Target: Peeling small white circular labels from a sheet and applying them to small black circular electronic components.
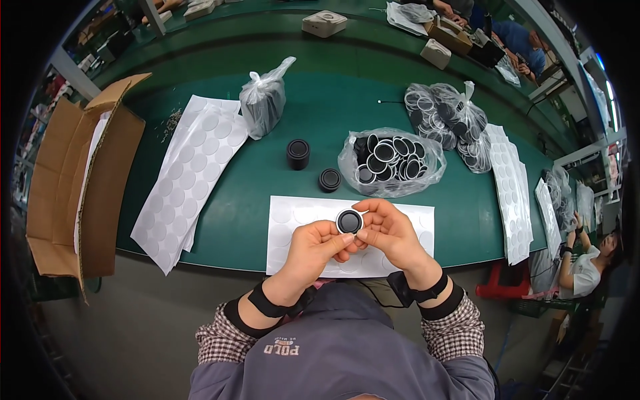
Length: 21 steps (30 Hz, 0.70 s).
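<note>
Between both hands I hold a round black disc with a white rim [349,221], its face turned up. My left hand [319,241] pinches it at the lower left edge. On the other side, the fingers and thumb of my right hand [387,230] grip its right edge. Under my hands lies a white sheet of round stickers [283,233]. Just beyond it is an open clear plastic bag [427,175] filled with black discs that have white rims. Two stacks of black round parts, a taller stack [298,155] and a shorter stack [329,180], stand left of the bag.
More sticker sheets lie at left [190,160] and right [510,193]. An open cardboard box [110,193] stands far left. A tied plastic bag [264,100] and bagged discs [447,113] sit farther back on the green table [333,100]. Other people work at the right and across.
</note>
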### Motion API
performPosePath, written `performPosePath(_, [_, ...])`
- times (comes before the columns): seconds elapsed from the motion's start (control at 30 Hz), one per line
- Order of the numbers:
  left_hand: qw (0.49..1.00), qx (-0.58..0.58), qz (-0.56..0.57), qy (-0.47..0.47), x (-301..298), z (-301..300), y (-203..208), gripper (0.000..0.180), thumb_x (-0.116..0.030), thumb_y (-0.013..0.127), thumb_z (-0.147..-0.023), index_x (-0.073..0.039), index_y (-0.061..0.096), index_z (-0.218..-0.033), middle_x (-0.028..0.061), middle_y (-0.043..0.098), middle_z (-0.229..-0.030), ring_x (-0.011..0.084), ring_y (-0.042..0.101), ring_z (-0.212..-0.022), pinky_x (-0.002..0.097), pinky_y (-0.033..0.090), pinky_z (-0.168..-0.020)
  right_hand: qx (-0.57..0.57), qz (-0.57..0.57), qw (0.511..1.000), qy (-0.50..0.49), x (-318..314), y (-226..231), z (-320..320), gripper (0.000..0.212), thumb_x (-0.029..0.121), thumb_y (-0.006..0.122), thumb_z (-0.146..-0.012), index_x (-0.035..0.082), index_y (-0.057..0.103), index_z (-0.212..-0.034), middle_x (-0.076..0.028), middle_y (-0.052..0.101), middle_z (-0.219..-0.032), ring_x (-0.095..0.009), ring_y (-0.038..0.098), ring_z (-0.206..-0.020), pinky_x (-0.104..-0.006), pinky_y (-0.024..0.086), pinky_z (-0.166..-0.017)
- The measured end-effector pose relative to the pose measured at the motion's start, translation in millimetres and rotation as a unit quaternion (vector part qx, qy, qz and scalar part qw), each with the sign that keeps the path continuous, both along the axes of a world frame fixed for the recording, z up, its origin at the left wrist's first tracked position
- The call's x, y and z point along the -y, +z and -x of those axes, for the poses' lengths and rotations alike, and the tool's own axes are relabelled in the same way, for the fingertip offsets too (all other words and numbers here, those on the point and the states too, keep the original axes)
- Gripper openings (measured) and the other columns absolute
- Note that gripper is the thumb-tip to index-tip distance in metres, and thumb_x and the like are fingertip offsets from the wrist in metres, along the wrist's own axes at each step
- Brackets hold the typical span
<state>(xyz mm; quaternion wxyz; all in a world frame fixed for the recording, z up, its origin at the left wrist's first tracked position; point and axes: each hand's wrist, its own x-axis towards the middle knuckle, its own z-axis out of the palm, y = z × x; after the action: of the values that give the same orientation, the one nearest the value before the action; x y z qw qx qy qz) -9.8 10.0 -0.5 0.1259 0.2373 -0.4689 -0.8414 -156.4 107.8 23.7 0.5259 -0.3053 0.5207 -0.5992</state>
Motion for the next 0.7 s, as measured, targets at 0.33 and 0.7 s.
performPosePath(0.33, [0.999, -0.040, -0.017, 0.028, 15, 1, 13, 0.025, -0.011, 0.053, -0.084, 0.000, 0.053, -0.107, 0.0099, 0.063, -0.086, 0.0095, 0.057, -0.066, 0.0225, 0.048, -0.062, -0.123, 0.010, 0.981, -0.147, 19, 24, 66, 0.033, -0.002, 0.055, -0.078, -0.001, 0.046, -0.110, -0.007, 0.058, -0.083, -0.012, 0.057, -0.067, -0.0224, 0.046, -0.058])
performPosePath(0.7, [0.994, -0.018, -0.019, 0.110, 27, 3, 4, 0.050, -0.006, 0.052, -0.082, -0.003, 0.033, -0.127, 0.0150, 0.045, -0.122, 0.0139, 0.055, -0.086, 0.0256, 0.048, -0.066, -0.438, -0.097, 0.882, -0.144, 41, 15, 67, 0.019, 0.001, 0.060, -0.074, -0.001, 0.056, -0.093, -0.004, 0.057, -0.076, -0.008, 0.052, -0.063, -0.0203, 0.043, -0.054])
